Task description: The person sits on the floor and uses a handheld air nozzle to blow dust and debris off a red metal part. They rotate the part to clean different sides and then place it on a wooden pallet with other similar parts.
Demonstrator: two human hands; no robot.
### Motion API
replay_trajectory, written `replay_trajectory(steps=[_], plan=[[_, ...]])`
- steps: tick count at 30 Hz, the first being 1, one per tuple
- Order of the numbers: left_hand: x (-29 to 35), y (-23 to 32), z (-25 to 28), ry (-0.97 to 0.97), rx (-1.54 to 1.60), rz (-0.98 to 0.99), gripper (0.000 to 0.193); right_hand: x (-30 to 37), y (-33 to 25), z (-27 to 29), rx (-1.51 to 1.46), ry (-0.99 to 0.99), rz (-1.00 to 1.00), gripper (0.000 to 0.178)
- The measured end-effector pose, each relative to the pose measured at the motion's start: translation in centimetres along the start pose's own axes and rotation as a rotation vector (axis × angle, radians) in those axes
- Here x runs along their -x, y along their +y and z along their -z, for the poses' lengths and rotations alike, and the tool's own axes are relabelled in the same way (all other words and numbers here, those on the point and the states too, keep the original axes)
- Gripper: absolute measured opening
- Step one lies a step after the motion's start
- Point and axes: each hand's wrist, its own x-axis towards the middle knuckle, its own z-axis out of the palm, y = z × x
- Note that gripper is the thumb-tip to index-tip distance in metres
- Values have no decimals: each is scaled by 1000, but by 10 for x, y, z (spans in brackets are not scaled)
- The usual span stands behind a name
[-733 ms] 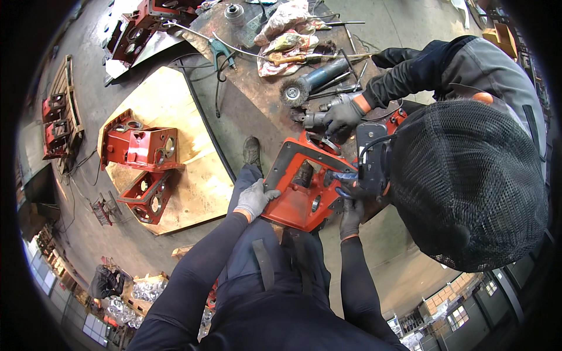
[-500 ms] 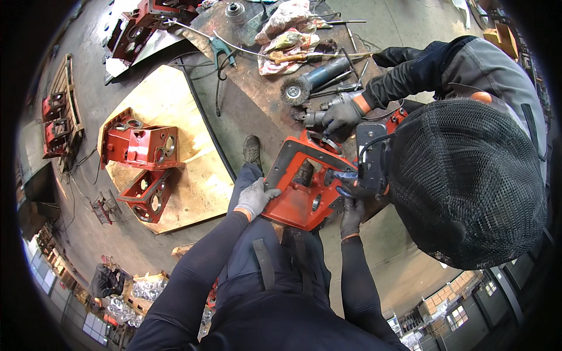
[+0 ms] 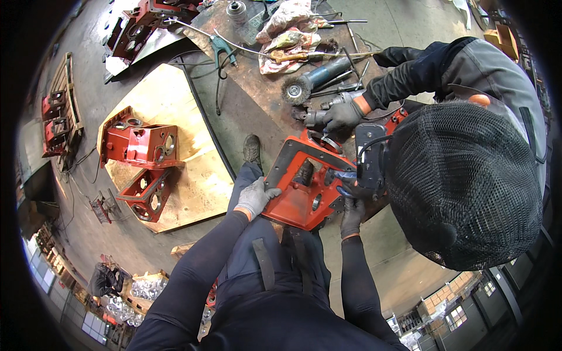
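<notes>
Gloves cover both my hands: my left hand (image 3: 255, 196) grips the lower-left edge of an orange metal housing (image 3: 304, 190), and my right hand (image 3: 351, 207) is closed on its right side, fingers partly hidden under a dark tool body. That housing sits tilted at the near edge of the rusty workbench (image 3: 257, 99), just above my knees. Across it a co-worker in a mesh hood (image 3: 465, 181) holds a power tool (image 3: 319, 117) with a gloved hand (image 3: 344, 112) over the housing's far corner, near a wire-brush grinder (image 3: 310, 82).
</notes>
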Motion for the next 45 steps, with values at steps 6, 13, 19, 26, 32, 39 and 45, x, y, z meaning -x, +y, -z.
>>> replay_trajectory(steps=[6,13,19,26,32,39,45], plan=[[1,4,3,-21,-1,26,66,-1,7,0,61,53,34,40],[-2,-3,-3,7,-8,-3,68,0,9,0,75,41,35,42],[0,1,2,-28,-9,26,67,1,-17,-10,-4,52,25,42],[3,4,3,4,12,1,65,1,-12,-4,-4,27,27,41],[3,4,4,-5,12,3,65,1,-4,1,-81,22,-37,40],[-2,-2,0,-38,-18,29,70,1,-3,-5,47,87,58,43],[-1,0,2,-49,-19,43,69,0,-6,-3,53,51,50,43]])
